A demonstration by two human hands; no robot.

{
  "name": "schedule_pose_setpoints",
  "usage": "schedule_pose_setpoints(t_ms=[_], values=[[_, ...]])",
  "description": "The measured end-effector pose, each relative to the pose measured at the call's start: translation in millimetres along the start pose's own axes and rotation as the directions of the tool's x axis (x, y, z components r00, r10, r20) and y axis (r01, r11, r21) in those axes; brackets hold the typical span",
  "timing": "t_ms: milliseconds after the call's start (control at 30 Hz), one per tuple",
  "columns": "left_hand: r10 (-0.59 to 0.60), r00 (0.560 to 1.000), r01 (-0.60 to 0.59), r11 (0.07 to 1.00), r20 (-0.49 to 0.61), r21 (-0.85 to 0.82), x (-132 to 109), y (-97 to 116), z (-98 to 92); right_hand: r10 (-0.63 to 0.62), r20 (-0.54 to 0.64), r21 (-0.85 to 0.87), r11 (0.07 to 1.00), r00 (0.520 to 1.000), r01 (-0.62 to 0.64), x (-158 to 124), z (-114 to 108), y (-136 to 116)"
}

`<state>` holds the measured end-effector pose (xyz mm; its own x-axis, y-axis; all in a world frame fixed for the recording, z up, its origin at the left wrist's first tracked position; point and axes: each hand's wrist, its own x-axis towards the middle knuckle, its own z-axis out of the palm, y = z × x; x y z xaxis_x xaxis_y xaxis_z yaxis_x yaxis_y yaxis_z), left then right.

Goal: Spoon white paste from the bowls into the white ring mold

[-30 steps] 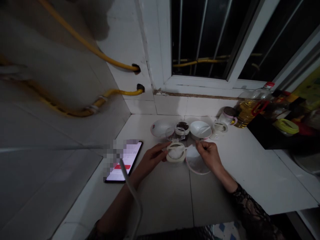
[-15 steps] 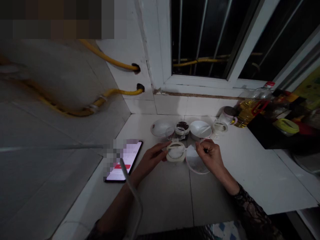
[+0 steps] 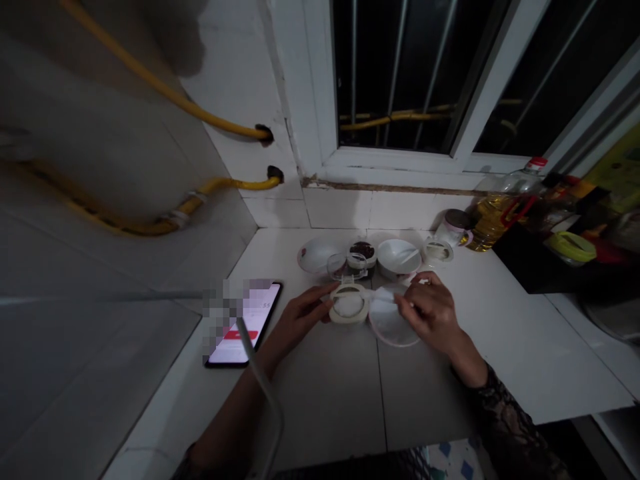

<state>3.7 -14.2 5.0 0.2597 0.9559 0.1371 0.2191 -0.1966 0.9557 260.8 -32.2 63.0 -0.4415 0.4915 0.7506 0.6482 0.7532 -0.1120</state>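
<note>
My left hand [image 3: 300, 317] grips the side of a small round white container [image 3: 349, 305] holding something white, on the white counter [image 3: 325, 393]. My right hand [image 3: 433, 312] is curled over the far rim of a shallow pink-rimmed bowl [image 3: 393, 323] beside it, fingers pinched on a small thing I cannot make out. Behind them stand a white bowl [image 3: 316, 255], a small jar with dark contents [image 3: 363, 253], a clear glass cup [image 3: 340, 266] and a white bowl with a spoon [image 3: 399, 257].
A lit phone [image 3: 245, 324] lies at the left on the counter. An oil bottle [image 3: 500, 212], a lidded jar [image 3: 453, 225] and a small lidded cup [image 3: 437, 251] stand at the back right. Yellow pipes [image 3: 165, 223] run along the left wall. A barred window is behind.
My right hand has moved from beside the white container to over the pink-rimmed bowl and closed further. The left hand stays on the container. The view shifted slightly.
</note>
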Motion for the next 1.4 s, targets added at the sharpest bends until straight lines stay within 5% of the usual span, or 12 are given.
schedule_pose_setpoints(t_ms=[133, 300, 500, 667, 800, 900, 1133, 1400], values=[[0.005, 1.0, -0.005, 1.0, -0.005, 0.011, 0, 2, -0.3, 0.165, 0.186, -0.089, 0.985, 0.968, -0.151, -10, -12, 22], [0.005, 1.0, -0.005, 1.0, -0.012, 0.016, -1, 3, 0.2, 0.159, 0.264, -0.356, 0.933, 0.951, -0.057, -24, 7, 22], [-0.01, 1.0, 0.01, 0.999, -0.004, 0.041, -1, 2, -0.6, 0.022, 0.481, -0.081, 0.997, 0.876, 0.02, -19, 4, 14], [-0.011, 1.0, 0.011, 1.0, -0.01, 0.022, -1, -1, -0.3, 0.088, 0.392, -0.251, 0.968, 0.916, 0.015, -18, -2, 21], [-0.021, 1.0, 0.022, 1.0, -0.017, 0.01, -1, -3, -0.1, -0.006, 0.497, -0.121, 0.99, 0.868, 0.077, -17, 1, 11], [-0.027, 1.0, 0.027, 1.0, -0.004, 0.011, -1, -3, -0.7, 0.029, 0.542, -0.032, 0.999, 0.84, -0.013, -15, -7, 8], [-0.034, 0.999, 0.035, 0.999, -0.016, 0.025, -1, -1, -0.4, 0.389, 0.531, -0.22, 0.921, 0.753, -0.321, -21, -25, 35], [-0.028, 1.0, 0.028, 0.999, -0.014, 0.029, -2, -4, -0.9, 0.39, 0.585, -0.154, 0.914, 0.711, -0.376, -19, 0, 24]])
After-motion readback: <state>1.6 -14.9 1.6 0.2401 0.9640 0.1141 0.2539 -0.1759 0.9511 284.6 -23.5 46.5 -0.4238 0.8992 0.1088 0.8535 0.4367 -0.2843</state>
